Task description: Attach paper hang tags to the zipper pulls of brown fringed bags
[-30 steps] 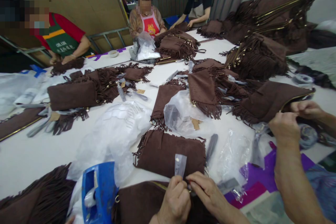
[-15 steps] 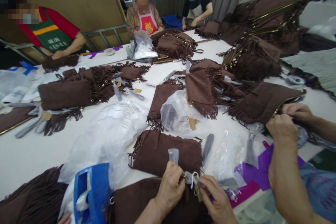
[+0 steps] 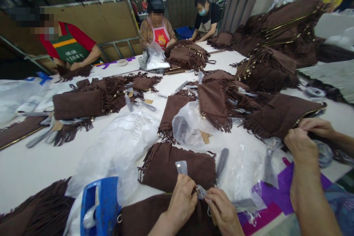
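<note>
A brown suede-like bag (image 3: 149, 212) lies in front of me, a gold ring at its left corner. Above its upper edge, my left hand (image 3: 183, 195) is closed, thumb and fingers pinching a small metal piece wrapped in clear plastic (image 3: 201, 192). A flat strip of clear plastic (image 3: 181, 167) sticks up behind the knuckles of that hand. My right hand (image 3: 222, 208) pinches the other side of the same wrapped piece; its fingertips partly hide it. Just beyond both hands lies another fringed brown bag (image 3: 179, 162).
A blue tape dispenser (image 3: 103, 202) stands left of my hands, beside a crumpled white plastic bag (image 3: 110, 155). Clear plastic sleeves (image 3: 240, 169) lie to the right. A co-worker's hands (image 3: 304, 143) work on a brown bag (image 3: 279, 114). More people sit across the table.
The view has tilted up slightly. My right hand has come closer to my left and now pinches the wrapped piece; the white string and tag between them are mostly hidden.
</note>
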A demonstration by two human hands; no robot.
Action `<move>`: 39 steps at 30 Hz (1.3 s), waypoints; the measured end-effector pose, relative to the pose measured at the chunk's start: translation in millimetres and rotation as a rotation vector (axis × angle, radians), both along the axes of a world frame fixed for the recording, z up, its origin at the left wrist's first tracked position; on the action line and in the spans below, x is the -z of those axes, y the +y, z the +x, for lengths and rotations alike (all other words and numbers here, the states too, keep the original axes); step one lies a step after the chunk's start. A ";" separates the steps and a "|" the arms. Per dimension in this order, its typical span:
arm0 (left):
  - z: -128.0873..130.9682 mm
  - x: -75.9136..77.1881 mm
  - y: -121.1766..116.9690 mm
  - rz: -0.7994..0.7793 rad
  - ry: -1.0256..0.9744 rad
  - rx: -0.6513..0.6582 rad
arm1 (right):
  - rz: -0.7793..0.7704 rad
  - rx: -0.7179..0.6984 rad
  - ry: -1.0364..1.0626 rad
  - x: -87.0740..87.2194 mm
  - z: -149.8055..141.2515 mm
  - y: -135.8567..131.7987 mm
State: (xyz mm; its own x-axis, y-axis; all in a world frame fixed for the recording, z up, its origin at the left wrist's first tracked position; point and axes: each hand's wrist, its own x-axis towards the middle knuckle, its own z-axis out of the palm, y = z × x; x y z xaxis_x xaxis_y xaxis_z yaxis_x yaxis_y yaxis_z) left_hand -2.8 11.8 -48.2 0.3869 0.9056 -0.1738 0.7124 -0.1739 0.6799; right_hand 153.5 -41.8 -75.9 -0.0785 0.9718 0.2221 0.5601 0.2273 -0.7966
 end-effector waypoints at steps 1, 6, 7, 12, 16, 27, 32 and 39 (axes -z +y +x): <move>-0.3 -0.2 2.0 -0.020 -0.001 -0.003 | -0.068 0.024 0.056 -3.7 -1.2 -1.7; -2.6 -1.5 9.9 -0.088 0.017 0.011 | -0.503 0.065 0.261 -15.6 -14.1 -7.7; -2.6 -1.9 10.9 -0.104 0.025 0.017 | -0.553 0.047 0.297 -15.9 -17.4 -7.2; -2.0 0.0 13.7 -0.127 0.027 0.042 | -0.645 0.108 0.400 -12.5 -28.2 -1.4; -3.7 7.4 12.3 -0.085 -0.023 0.036 | -0.641 0.122 0.332 -13.5 -28.5 1.4; -4.2 6.0 13.4 -0.094 -0.053 0.033 | -0.163 0.125 -0.195 -2.6 -31.6 4.2; -4.9 7.5 12.5 -0.095 -0.061 0.020 | -0.039 0.133 -0.326 -1.2 -34.5 6.9; -3.9 4.7 11.7 -0.101 -0.066 0.005 | 0.014 0.143 -0.479 -4.3 -36.0 9.6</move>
